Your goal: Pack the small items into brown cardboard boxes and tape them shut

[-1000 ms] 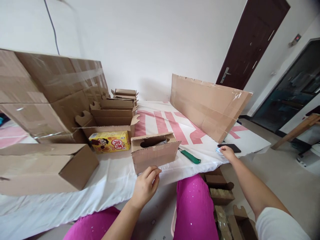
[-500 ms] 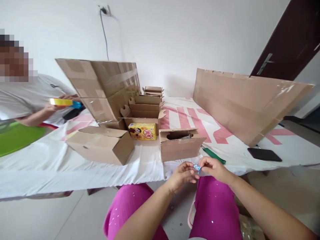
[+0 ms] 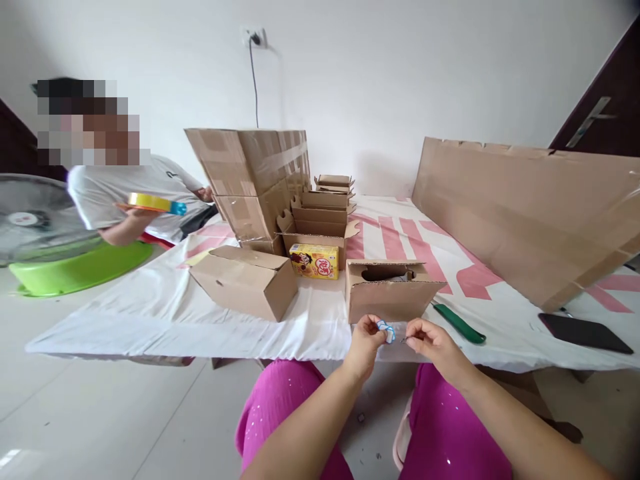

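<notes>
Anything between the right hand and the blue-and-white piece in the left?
Nothing solid visible, just a narrow gap between the right hand and the blue-and-white piece in the left hand. A tiny dark bit, too small to identify, shows at the right hand's side of it. The open carton stands behind, not between.

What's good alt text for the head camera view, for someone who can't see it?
A person's left hand pinches a small blue-and-white piece and the right hand a tiny dark item, in front of a cardboard box on a cloth-covered table. A yellow carton and a green tool are nearby; at left, another person holds a yellow-and-blue object.
</notes>
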A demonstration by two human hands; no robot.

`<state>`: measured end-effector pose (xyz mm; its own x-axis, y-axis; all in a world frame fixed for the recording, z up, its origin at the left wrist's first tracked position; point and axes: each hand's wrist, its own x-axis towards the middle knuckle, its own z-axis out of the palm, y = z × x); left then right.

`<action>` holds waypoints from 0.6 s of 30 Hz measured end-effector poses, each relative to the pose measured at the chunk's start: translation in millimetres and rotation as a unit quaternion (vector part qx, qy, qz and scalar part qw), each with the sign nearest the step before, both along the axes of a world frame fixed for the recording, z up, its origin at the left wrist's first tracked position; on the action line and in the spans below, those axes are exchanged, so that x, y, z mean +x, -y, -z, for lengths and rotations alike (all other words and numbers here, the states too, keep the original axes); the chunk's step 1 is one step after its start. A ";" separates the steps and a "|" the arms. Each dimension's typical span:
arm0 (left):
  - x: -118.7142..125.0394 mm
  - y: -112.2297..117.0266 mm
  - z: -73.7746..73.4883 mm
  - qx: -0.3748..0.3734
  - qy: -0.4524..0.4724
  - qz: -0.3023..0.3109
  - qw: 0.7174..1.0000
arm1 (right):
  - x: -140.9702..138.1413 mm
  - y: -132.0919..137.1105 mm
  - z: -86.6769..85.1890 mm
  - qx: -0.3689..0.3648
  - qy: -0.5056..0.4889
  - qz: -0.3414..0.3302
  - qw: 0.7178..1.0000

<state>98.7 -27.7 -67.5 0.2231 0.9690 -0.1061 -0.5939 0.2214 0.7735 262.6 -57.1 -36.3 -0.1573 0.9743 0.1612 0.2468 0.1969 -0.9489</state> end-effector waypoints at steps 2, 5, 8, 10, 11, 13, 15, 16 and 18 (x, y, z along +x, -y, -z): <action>0.0 0.5 -1.7 0.011 -0.014 -0.013 1.000 | -8.1 -5.1 8.1 -0.027 0.005 0.018 0.999; 0.0 3.7 -4.9 0.023 -0.023 -0.012 0.999 | -16.5 -14.8 26.1 -0.007 0.027 0.060 0.998; -1.2 6.3 -5.5 0.022 -0.013 -0.001 1.000 | -21.1 -20.4 39.9 0.017 0.052 0.085 0.995; -2.3 6.8 -4.5 0.009 -0.012 -0.002 1.000 | -24.8 -19.8 42.1 0.033 0.066 0.077 0.994; -3.0 6.7 -4.3 -0.001 -0.013 -0.009 1.000 | -27.2 -18.3 41.3 0.041 0.071 0.066 0.994; -6.1 5.9 -6.1 -0.026 -0.012 -0.028 0.999 | -32.4 -14.7 38.3 0.047 0.071 0.037 0.996; -15.4 4.1 -12.3 -0.046 -0.002 -0.037 0.998 | -35.5 -12.4 37.1 0.043 0.063 0.016 0.997; -24.5 2.7 -17.1 -0.047 0.003 -0.041 0.998 | -35.4 -12.4 38.5 0.042 0.062 0.012 0.997; -55.2 -0.9 -29.0 -0.024 -0.003 -0.078 0.997 | -30.9 -14.7 46.7 0.055 0.083 0.016 0.995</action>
<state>43.5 -26.8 -38.5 0.0704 0.9856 -0.1535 -0.6198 0.1638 0.7675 231.6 -42.4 -83.0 -0.1593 0.9571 0.2420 0.4067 0.2870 -0.8673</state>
